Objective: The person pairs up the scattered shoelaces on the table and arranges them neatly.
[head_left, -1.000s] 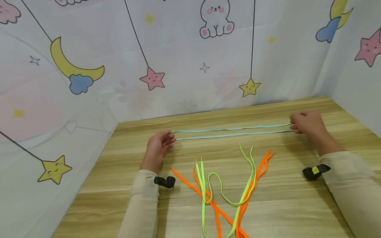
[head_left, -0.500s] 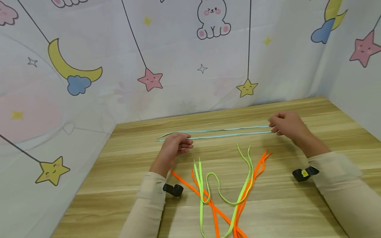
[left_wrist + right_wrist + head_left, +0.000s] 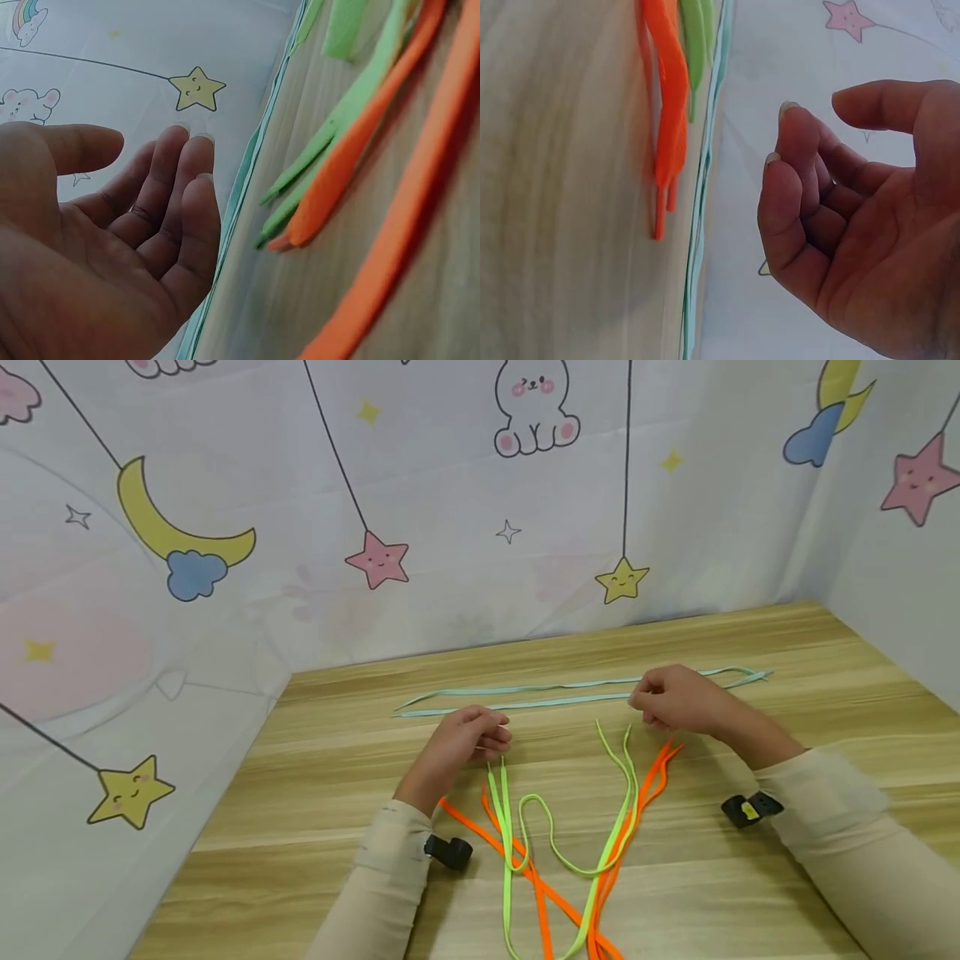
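Note:
A pale mint shoelace (image 3: 555, 702) lies stretched across the far part of the table in two nearly parallel strands. My left hand (image 3: 461, 747) hovers near its left half, just above the tips of a lime green shoelace (image 3: 507, 877); the left wrist view shows its fingers loosely bent with nothing between them. On the other side my right hand (image 3: 678, 700) hangs over the mint shoelace, hiding part of it. Its fingers (image 3: 784, 217) are loosely bent and hold nothing in the right wrist view. Orange shoelaces (image 3: 555, 893) cross the lime one nearer to me.
The wooden table (image 3: 300, 827) meets a white patterned cloth (image 3: 450, 485) at the back and at both sides. A small black camera (image 3: 450, 853) sits on the left wrist and another black camera (image 3: 750, 810) on the right.
Both hands have come off the ends of the mint shoelace and moved inward and nearer to me. The shoelace now lies on the table with both ends showing.

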`<state>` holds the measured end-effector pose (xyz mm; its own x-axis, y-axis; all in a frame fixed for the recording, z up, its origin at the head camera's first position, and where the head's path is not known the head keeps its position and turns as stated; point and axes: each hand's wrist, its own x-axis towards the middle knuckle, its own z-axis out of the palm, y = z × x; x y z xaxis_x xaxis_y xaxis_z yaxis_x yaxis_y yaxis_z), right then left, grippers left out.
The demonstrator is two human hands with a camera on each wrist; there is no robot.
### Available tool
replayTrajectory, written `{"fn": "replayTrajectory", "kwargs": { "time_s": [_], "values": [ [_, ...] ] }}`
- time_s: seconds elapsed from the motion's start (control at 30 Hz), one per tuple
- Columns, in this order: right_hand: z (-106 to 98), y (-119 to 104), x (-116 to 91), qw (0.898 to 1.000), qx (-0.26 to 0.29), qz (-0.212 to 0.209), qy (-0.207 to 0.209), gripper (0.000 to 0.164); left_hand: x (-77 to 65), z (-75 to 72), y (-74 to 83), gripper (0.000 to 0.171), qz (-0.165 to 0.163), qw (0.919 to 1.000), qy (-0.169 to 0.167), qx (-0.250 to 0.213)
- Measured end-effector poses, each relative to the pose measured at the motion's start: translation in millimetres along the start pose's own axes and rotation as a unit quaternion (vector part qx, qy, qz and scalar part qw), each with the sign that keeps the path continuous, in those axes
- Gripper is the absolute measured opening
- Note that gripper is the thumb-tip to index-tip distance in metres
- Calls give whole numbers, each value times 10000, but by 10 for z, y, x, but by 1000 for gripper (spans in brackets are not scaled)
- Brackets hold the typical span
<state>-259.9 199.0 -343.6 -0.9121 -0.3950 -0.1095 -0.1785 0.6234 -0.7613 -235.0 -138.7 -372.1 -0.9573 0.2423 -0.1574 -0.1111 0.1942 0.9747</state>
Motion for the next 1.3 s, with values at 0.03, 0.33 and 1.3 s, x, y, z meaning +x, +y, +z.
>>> {"fn": "replayTrajectory", "kwargs": {
  "time_s": [0.03,0.33,1.3],
  "values": [
    [19,-6,8,9999,-99,-14,-38,26,0,13,2,37,11,10000,-52,25],
    [179,-35,45,9937,-1040,-287,-315,16,16,124,27,34,73,9992,-376,143],
    [329,-73,-2,9717,-1732,-435,-1543,30,-10,147,-2,32,81,9980,-552,308]
  ]
}}
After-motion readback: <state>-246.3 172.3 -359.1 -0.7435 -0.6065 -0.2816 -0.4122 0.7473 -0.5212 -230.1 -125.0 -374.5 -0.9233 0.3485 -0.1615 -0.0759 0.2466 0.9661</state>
